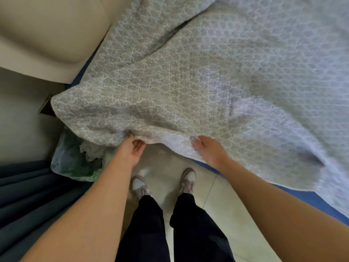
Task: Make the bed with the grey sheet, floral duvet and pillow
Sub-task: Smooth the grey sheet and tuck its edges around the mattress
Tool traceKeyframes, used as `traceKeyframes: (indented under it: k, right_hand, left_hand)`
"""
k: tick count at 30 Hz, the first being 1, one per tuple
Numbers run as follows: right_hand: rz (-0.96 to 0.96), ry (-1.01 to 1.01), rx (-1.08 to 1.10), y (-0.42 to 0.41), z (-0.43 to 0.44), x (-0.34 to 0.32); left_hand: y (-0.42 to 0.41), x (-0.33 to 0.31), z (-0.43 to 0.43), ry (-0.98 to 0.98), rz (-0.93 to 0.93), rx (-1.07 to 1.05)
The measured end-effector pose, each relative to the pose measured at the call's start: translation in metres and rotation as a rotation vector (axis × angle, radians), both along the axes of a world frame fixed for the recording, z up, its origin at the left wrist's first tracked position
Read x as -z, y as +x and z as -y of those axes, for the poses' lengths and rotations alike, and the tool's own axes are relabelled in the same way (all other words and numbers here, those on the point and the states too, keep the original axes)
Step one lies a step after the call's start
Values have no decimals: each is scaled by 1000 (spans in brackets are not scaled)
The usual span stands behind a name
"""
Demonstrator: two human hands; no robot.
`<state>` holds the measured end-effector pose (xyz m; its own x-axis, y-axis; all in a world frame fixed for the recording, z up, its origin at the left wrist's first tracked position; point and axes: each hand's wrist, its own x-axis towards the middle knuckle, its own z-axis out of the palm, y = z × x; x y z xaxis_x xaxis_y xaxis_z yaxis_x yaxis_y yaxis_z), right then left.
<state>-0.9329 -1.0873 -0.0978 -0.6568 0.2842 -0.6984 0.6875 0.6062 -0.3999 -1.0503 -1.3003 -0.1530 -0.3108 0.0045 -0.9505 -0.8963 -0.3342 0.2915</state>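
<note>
Holding the near edge of the floral duvet (188, 82), the left hand (130, 150) pinches it and the right hand (207, 148) grips it too, hands apart. The duvet covers the bed but is wrinkled; pillow and grey sheet are not visible.

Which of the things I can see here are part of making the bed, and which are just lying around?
Part of the job:
- floral duvet, held at its edge
- left hand gripping that edge
- right hand on the edge
- blue bedding showing underneath

Just lying about:
- bin with a green liner
- dark blue curtain
- cream headboard
</note>
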Motion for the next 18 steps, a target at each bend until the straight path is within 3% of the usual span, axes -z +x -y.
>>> traceKeyframes:
  k: [2,4,6,11,18]
  right_hand:
    - [101,-91,-36,-6,10,-8]
    - [201,-65,-241,-12,18,-7]
    - [230,-3,-362,-21,19,-4]
    - [-26,84,-246,-65,12,-9]
    - [-348,268,-394,-155,-5,-24]
  left_hand:
    - [-3,5,19,-270,13,168]
    - [0,16,50,-581,51,298]
    - [5,19,77,-746,101,384]
    - [-3,-5,84,-878,42,608]
    - [-49,-44,45,-968,-533,789]
